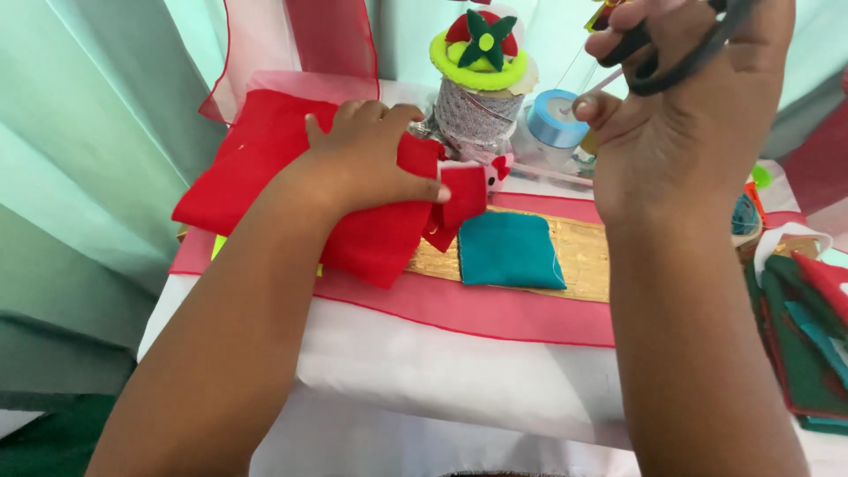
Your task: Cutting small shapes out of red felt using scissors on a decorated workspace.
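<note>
My left hand (371, 159) lies palm down on a folded red felt cloth (265, 168), its thumb touching a small red felt piece (464, 196) beside it. My right hand (680, 115) is raised close to the camera and grips black scissors (680, 49) by the handles. A teal felt square (508, 252) lies on a gold strip (583, 256) between the two hands.
A jar wrapped in silver ribbon (477, 110) topped with a green and red felt flower stands behind, next to a blue spool (555, 119). A stack of green, red and teal felt (808, 344) sits at the right edge. A red sheer runner (495, 309) crosses the white tabletop.
</note>
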